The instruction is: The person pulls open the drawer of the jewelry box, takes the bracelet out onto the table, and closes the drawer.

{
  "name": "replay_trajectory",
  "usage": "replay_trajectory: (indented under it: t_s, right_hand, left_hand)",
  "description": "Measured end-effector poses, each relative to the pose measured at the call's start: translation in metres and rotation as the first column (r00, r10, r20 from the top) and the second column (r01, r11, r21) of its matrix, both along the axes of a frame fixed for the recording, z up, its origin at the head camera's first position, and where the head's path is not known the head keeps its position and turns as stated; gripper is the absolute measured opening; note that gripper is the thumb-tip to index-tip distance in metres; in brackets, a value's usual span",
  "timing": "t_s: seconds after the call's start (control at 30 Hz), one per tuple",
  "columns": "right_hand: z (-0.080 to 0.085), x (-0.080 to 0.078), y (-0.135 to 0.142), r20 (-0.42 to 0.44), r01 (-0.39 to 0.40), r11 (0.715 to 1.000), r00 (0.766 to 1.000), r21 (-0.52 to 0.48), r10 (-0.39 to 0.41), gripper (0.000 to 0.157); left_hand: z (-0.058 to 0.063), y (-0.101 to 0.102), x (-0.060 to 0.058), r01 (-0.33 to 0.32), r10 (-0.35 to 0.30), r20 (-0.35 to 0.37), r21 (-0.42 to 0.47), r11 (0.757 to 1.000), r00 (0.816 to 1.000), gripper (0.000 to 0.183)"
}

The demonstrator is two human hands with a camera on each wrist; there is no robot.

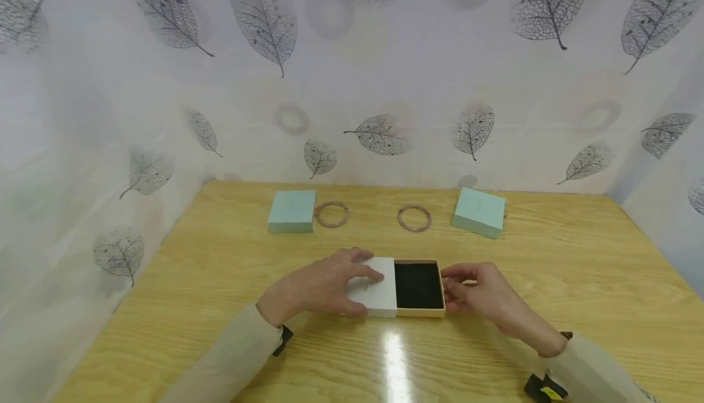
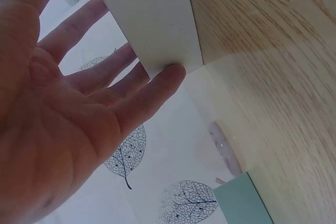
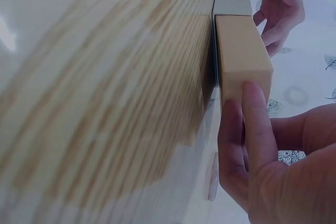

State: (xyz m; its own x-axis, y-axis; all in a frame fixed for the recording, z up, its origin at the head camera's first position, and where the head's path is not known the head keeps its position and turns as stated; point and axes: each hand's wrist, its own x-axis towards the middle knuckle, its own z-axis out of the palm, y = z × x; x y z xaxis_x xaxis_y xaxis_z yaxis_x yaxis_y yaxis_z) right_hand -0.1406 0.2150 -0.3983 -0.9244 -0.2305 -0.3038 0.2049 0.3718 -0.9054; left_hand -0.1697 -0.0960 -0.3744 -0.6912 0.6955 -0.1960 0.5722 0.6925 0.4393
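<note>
A shallow box stands partly slid apart at the table's middle: a white sleeve point(image 1: 379, 287) on the left, and a tan inner tray point(image 3: 244, 45) with a black lining point(image 1: 419, 285) on the right. My left hand point(image 1: 335, 284) holds the sleeve, thumb along its near side, a finger lying over the top and others round the far side and left end. At the tray's right end, my right hand point(image 1: 484, 293) touches the outer face with its fingertips. Nothing lies on the lining.
Behind the box, two rings, a left bangle point(image 1: 332, 214) and a right bangle point(image 1: 415, 218), lie on the wooden table point(image 1: 220, 256). Two pale green boxes flank them, a left box point(image 1: 292, 211) and a right box point(image 1: 478, 212). Leaf-patterned cloth point(image 1: 379, 85) hangs behind.
</note>
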Motion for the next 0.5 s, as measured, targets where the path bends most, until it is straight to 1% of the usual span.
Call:
replay_trajectory:
  t_s: [0.27,0.5]
  right_hand:
    - [0.0005,0.0010,-0.0018,-0.003,0.022,1.000,1.000,-0.008,-0.022,0.034]
    - [0.0017,0.0018,-0.0031,-0.009,0.033,0.999,0.999,-0.009,-0.033,0.036]
  left_hand:
    - [-0.0002,0.0009,-0.0008,0.002,-0.002,-0.013,-0.009,1.000,1.000,0.054]
    - [-0.0009,0.0008,-0.0017,0.002,-0.002,-0.006,0.003,1.000,1.000,0.053]
